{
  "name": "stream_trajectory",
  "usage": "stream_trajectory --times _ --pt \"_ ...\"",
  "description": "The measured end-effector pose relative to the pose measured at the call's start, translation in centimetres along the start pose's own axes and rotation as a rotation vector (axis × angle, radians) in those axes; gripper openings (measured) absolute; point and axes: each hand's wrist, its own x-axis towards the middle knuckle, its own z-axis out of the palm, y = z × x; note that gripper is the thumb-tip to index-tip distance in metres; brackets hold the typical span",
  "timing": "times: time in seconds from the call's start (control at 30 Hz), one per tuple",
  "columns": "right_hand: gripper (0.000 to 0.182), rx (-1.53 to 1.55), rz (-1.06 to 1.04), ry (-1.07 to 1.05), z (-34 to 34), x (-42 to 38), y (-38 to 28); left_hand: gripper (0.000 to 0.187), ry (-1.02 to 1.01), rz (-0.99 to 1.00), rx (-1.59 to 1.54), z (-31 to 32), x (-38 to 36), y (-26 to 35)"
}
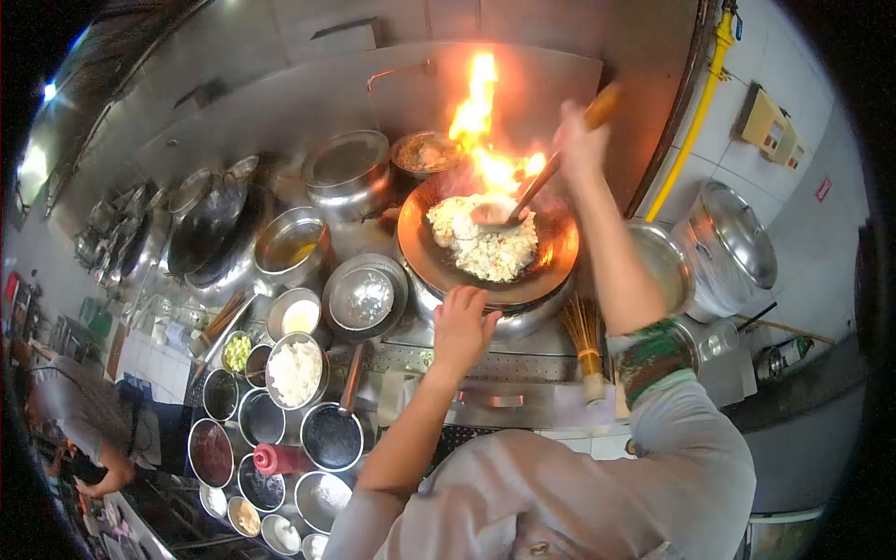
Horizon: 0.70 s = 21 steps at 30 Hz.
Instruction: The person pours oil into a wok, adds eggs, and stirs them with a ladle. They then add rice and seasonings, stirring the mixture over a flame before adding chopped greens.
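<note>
High over the stove, my right hand [581, 140] is closed around the wooden handle of a ladle [537, 193]. The ladle's bowl presses into fried rice [490, 247], which looks pale with yellowish bits. The rice lies in a large wok [425, 266] on the burner. Tall orange flames [481, 112] rise at the wok's far side. My left hand [461, 329] is at the near rim of the wok, fingers apart and fingertips right at the edge, with nothing seen in it.
Left of the wok stand a lidded pot [347, 159], a strainer [362, 297] and several ingredient bowls, one with white rice [297, 371]. A bamboo brush [586, 350] lies to the right, near a steel pot [733, 247]. Another person [84, 420] is at far left.
</note>
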Motion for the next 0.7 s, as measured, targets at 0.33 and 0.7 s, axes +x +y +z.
stream_trajectory --times 0.33,0.7 --pt "0.033 -0.081 0.134 -0.151 3.9 1.6 7.5 0.036 0.403 -0.886 0.642 -23.8 -15.1 -11.6" --pt "0.035 -0.13 0.252 -0.345 6.7 1.7 5.7 0.027 0.486 -1.476 -0.661 -22.2 -23.2 -22.9"
